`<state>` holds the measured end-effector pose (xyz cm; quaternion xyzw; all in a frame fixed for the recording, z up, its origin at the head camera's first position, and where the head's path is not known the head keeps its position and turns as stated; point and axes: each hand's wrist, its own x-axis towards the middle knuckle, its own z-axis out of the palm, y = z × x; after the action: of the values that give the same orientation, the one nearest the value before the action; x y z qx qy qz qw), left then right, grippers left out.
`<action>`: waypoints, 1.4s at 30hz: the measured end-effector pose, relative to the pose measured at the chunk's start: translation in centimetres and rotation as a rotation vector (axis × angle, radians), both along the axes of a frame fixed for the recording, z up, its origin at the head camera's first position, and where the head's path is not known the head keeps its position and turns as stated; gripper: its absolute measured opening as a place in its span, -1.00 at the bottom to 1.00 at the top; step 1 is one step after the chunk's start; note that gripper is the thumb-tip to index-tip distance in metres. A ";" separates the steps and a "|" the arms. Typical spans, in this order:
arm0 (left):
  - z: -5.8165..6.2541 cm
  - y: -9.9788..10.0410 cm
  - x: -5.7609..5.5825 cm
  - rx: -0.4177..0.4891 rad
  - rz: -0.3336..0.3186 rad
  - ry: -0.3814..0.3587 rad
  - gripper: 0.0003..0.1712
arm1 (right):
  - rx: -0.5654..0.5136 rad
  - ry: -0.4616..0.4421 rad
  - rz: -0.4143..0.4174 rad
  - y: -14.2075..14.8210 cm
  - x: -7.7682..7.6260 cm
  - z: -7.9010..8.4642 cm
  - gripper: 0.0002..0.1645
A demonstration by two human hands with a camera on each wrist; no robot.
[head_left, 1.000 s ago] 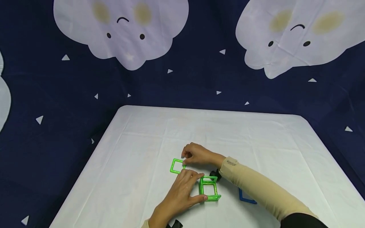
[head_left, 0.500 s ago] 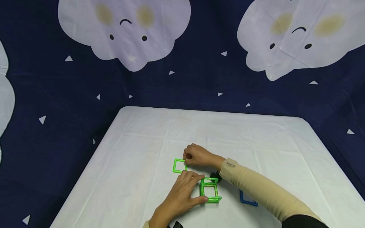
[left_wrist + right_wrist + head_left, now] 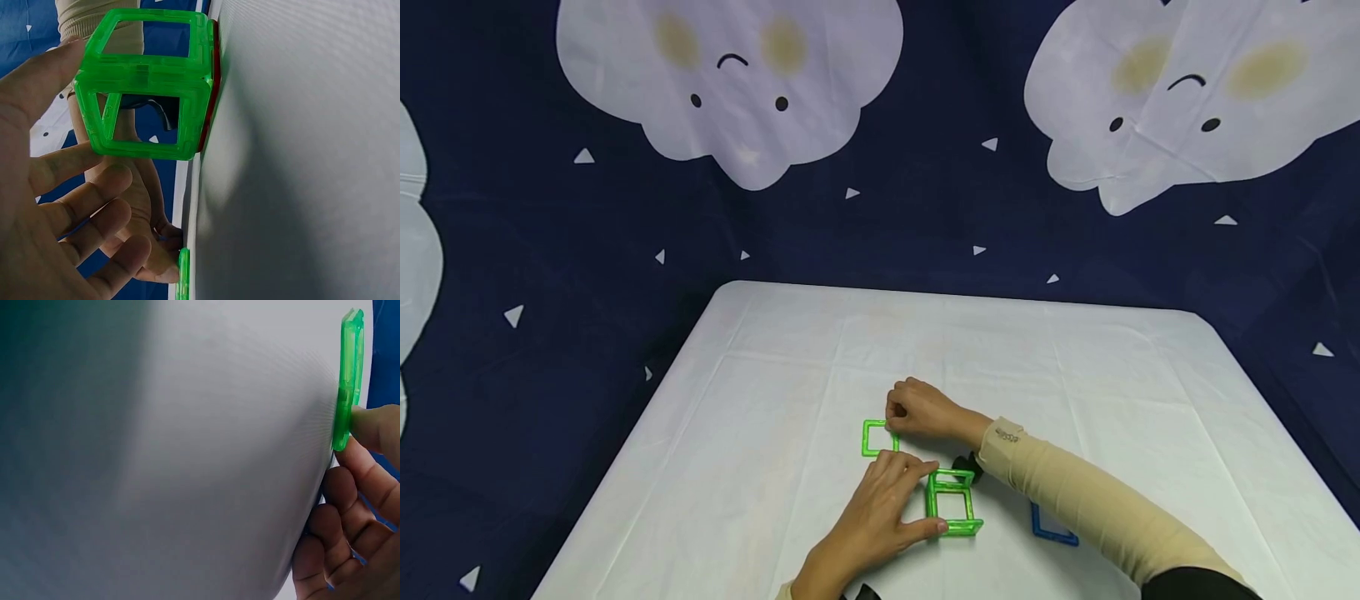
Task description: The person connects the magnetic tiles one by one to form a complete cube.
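A box-like build of green magnetic tiles (image 3: 933, 500) stands on the table. My left hand (image 3: 876, 510) holds it between thumb and index finger; the other fingers reach past it in the left wrist view. A red edge (image 3: 210, 87) runs along the build's table side in that view. Farther back, my right hand (image 3: 927, 408) pinches a single green square magnetic tile (image 3: 866, 438) by its right-hand edge. In the right wrist view this tile (image 3: 350, 362) appears nearly edge-on at the table surface, with the thumb against it.
A blue magnetic tile (image 3: 1055, 537) lies on the white table (image 3: 760, 467), partly covered by my right forearm. Behind the table hangs a dark blue cloth (image 3: 925, 217) with cloud prints.
The single green tile has shifted slightly right with my right hand and turned a little squarer to the view. My left hand stays at the green build. The head view has shifted slightly.
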<state>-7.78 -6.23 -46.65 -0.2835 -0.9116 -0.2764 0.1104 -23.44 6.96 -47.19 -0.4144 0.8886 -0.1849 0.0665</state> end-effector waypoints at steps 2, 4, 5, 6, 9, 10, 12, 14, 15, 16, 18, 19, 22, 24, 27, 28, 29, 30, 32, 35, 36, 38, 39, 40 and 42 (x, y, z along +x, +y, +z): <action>0.0 0.0 0.1 -0.006 0.003 -0.005 -0.23 | -0.005 0.008 0.001 0.1 0.0 -0.1 -0.89; 0.0 0.0 0.1 -0.003 0.004 -0.013 -0.23 | -0.016 -0.004 -0.008 0.3 -0.1 0.0 -0.90; 0.0 0.0 0.1 0.000 0.005 -0.015 -0.23 | -0.025 -0.019 -0.014 0.3 -0.1 -0.1 -0.90; 0.0 0.0 0.1 0.002 0.005 -0.013 -0.23 | -0.034 -0.040 -0.021 0.4 -0.1 -0.1 -0.91; 0.0 0.1 0.1 0.010 0.003 -0.015 -0.24 | -0.075 -0.105 -0.027 0.6 -0.2 0.0 -0.92; 0.0 0.1 0.1 0.010 0.004 -0.016 -0.24 | -0.086 -0.121 -0.028 0.6 -0.2 0.1 -0.92; 0.1 0.1 0.1 0.012 0.005 -0.020 -0.25 | -0.114 -0.143 -0.022 0.7 -0.2 0.2 -0.93; 0.1 0.0 0.1 0.017 0.004 -0.024 -0.25 | -0.137 -0.153 -0.022 0.7 0.0 0.4 -0.95; 0.1 0.0 0.1 0.020 0.003 -0.026 -0.25 | -0.145 -0.154 -0.022 0.6 0.0 0.5 -0.95; 0.1 0.0 0.1 0.020 0.003 -0.025 -0.25 | -0.154 -0.158 -0.024 0.6 0.1 0.5 -0.93; 0.1 0.0 0.0 0.024 0.000 -0.029 -0.25 | -0.165 -0.161 -0.022 0.7 0.2 0.7 -0.89; 0.1 0.0 0.0 0.024 -0.001 -0.031 -0.25 | -0.168 -0.160 -0.021 0.7 0.2 0.8 -0.87; 0.1 -0.1 0.0 0.024 -0.006 -0.032 -0.25 | -0.166 -0.148 -0.009 0.8 0.3 0.9 -0.84; 0.1 -0.1 0.1 0.020 -0.008 -0.027 -0.25 | -0.166 -0.147 -0.004 0.8 0.3 1.1 -0.85; 0.1 -0.2 0.1 0.014 -0.008 -0.026 -0.25 | -0.176 -0.165 -0.013 0.9 0.4 1.4 -0.87; 0.1 -0.2 0.1 0.013 -0.008 -0.030 -0.25 | -0.183 -0.173 -0.022 0.9 0.5 1.6 -0.88; 0.1 -0.2 0.1 0.011 -0.008 -0.031 -0.25 | -0.191 -0.181 -0.032 0.9 0.5 1.8 -0.89; 0.1 -0.2 0.0 0.012 -0.008 -0.034 -0.25 | -0.200 -0.188 -0.043 1.0 0.5 1.9 -0.90; 0.1 -0.1 0.0 0.015 -0.007 -0.043 -0.25 | -0.217 -0.196 -0.063 1.1 0.5 2.2 -0.91; 0.0 -0.1 0.0 0.015 -0.004 -0.035 -0.25 | -0.247 -0.193 -0.078 1.3 0.6 2.7 -0.90; 0.0 -0.1 0.1 0.014 -0.002 -0.030 -0.25 | -0.254 -0.188 -0.084 1.4 0.6 2.8 -0.90; 0.0 0.0 0.1 0.012 0.000 -0.011 -0.25 | -0.269 -0.180 -0.095 1.7 0.7 3.0 -0.90; 0.0 0.0 0.1 0.012 0.003 -0.001 -0.25 | -0.277 -0.176 -0.099 1.8 0.7 3.2 -0.90; 0.0 0.0 0.1 0.013 0.004 0.007 -0.25 | -0.282 -0.174 -0.110 1.9 0.7 3.2 -0.90; 0.0 0.0 0.1 0.019 0.006 0.021 -0.24 | -0.299 -0.169 -0.121 2.3 0.8 3.4 -0.89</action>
<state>-7.66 -6.21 -46.66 -0.2825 -0.9086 -0.2817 0.1233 -22.60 9.22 -43.77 -0.3483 0.8660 -0.3526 0.0673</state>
